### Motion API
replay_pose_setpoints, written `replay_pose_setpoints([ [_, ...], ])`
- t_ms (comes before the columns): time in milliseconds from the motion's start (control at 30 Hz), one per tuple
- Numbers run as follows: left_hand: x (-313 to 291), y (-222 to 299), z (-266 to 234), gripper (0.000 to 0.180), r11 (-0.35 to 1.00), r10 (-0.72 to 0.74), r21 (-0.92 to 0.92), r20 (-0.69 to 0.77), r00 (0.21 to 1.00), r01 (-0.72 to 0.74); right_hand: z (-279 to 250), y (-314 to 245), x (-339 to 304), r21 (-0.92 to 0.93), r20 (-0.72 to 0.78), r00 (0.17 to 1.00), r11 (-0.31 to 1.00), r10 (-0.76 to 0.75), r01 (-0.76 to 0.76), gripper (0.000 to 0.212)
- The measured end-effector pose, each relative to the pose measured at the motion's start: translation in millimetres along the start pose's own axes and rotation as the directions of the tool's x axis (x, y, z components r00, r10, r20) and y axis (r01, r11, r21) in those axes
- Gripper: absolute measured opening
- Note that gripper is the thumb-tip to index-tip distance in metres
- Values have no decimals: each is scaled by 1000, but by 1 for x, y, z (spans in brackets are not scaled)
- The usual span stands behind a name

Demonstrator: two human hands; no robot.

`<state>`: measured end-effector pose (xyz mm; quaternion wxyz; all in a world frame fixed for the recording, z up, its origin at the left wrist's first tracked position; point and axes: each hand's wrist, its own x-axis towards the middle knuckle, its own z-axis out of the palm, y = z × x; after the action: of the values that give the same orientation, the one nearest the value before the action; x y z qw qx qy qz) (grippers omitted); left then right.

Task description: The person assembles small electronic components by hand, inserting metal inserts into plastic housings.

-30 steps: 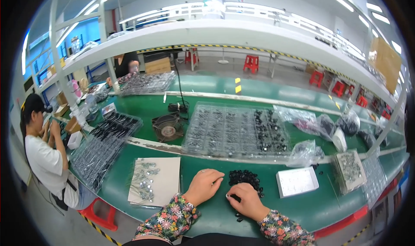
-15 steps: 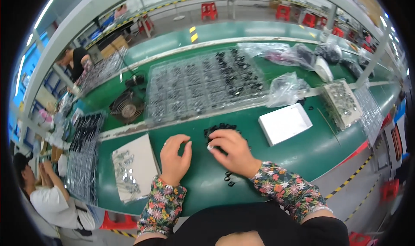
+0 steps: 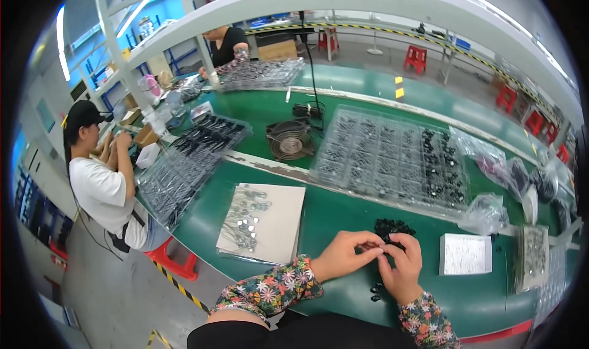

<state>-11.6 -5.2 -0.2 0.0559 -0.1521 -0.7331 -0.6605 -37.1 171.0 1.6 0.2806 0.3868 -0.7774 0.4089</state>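
My left hand (image 3: pixel 346 255) and my right hand (image 3: pixel 402 269) meet fingertip to fingertip above the green worktop (image 3: pixel 350 297). Both are closed in a pinch; whatever lies between the fingertips is too small and covered to make out. Right behind the fingers is a heap of small black parts (image 3: pixel 392 227). A few more loose black parts (image 3: pixel 375 291) lie between my wrists, nearer to me. To the right of my right hand sits a white box (image 3: pixel 465 254). Left of my left hand, a pale board (image 3: pixel 279 217) carries several small shiny metal pieces with thin wires (image 3: pixel 246 223).
A clear compartment tray (image 3: pixel 392 155) of dark parts lies beyond my hands. A black fan (image 3: pixel 289 141) stands left of it. Plastic bags (image 3: pixel 488 214) and a wrapped stack (image 3: pixel 531 257) are at right. One co-worker in white (image 3: pixel 101 186) sits at left, another (image 3: pixel 227 51) farther back.
My hands, apart before, have come together at the fingertips. The view has swung to the left, bringing the seated co-worker and the left trays further into sight.
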Motion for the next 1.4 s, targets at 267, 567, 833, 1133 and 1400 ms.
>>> replay_pose_setpoints([
  [267,5,-5,-3,25,870,-234,-400,181,955,289,-1,1,7,-59,-44,998,997,-51,48,28],
  [567,9,-13,-1,23,756,-262,-553,237,936,351,-9,3,13,-52,-30,997,996,-68,67,28],
  [833,15,2,4,19,782,-366,-476,171,915,402,-31,11,-3,18,16,999,999,41,-41,26],
  [1133,1,-6,15,14,996,-90,11,75,993,90,-39,3,-4,-107,133,990,993,-42,57,38],
  [1400,4,-3,19,14,994,-14,109,74,997,5,-36,9,-4,-168,160,987,986,20,7,29],
])
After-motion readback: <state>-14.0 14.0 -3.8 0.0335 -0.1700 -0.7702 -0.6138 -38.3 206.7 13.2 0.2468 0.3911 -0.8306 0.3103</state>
